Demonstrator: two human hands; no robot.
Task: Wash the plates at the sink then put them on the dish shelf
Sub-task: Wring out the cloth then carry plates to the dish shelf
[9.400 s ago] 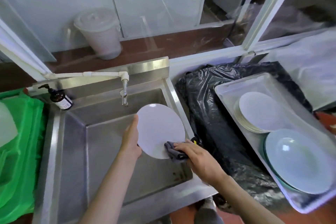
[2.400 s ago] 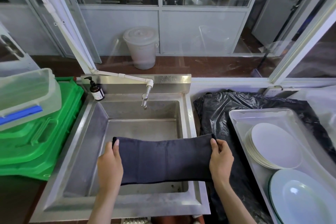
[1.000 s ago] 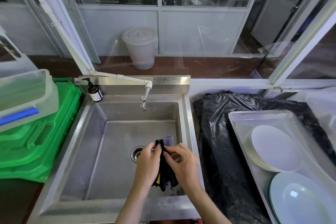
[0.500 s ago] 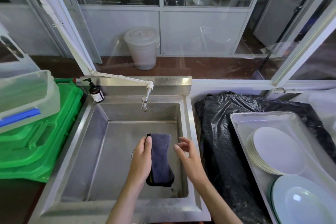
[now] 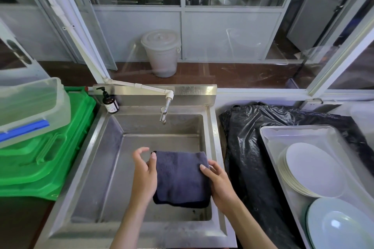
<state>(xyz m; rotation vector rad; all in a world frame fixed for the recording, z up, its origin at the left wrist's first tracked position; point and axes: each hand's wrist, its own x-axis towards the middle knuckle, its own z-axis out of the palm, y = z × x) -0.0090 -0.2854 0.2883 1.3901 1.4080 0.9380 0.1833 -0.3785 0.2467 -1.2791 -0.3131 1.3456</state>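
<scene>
Currently: folded dark cloth (image 5: 181, 178) over sink (image 5: 113, 168); left hand (image 5: 144, 172) pinches its left edge, right hand (image 5: 217, 182) grips its right. Advice: keep folds square, over the sink.

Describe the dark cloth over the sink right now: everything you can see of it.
The cloth is dark navy with a plush, towel-like nap, folded into a thick, roughly rectangular pad, with a rounded fold along its lower edge. It is held above the steel sink basin, near its right wall. The left hand pinches its left edge with the thumb on top; the right hand grips its right edge. Whether it is wet cannot be told.
</scene>
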